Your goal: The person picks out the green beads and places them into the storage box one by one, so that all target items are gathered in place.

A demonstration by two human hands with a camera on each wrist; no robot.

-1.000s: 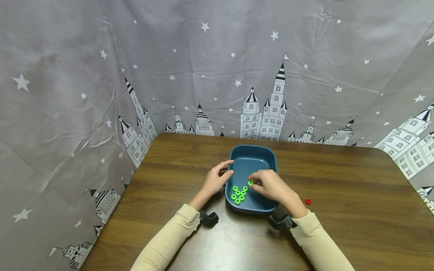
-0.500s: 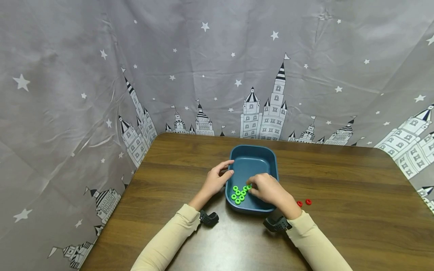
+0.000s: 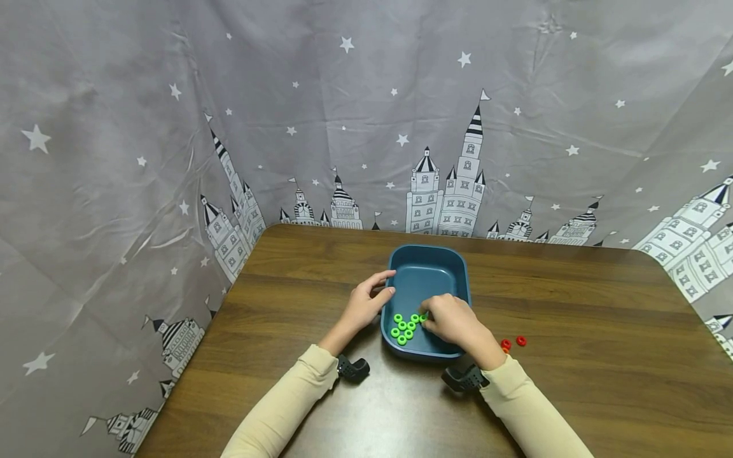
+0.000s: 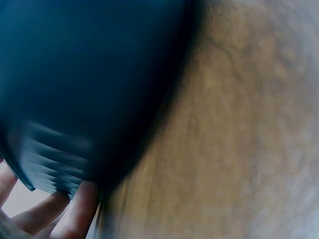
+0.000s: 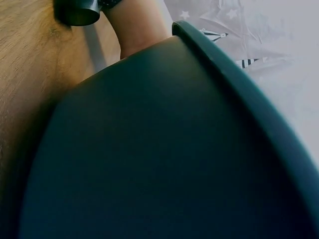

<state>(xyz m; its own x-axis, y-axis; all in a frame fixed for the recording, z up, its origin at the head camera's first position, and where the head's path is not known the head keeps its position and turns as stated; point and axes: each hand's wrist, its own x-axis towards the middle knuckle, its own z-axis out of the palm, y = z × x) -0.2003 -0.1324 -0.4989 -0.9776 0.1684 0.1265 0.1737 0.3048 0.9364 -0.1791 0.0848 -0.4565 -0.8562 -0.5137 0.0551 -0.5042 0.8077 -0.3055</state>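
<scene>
Inside the blue container (image 3: 426, 254) lie several small green rings (image 3: 402, 340), grouped toward the near left corner. My right hand (image 3: 453, 318) reaches in over the right side and pinches one green ring (image 3: 424, 317) at the right end of the group. On the left side, my left hand (image 3: 362, 305) holds the container's edge, with thumb and index finger over the rim. In the left wrist view, fingertips (image 4: 82, 199) touch the outer wall (image 4: 75, 89). The outer wall (image 5: 149, 149) fills most of the right wrist view, so the right fingers are hidden there.
Red rings (image 3: 521, 341) lie on the wooden table (image 3: 601, 318) right of the container, beside the right forearm. Below them shows a bit of orange (image 3: 506, 350), partly hidden by the arm. A grey curtain (image 3: 355, 95) with printed castles hangs behind the table.
My right hand has moved down and slightly nearer with the green ring, bringing it beside the other green rings. More of the red rings have come into sight past the forearm. The left hand stays put.
</scene>
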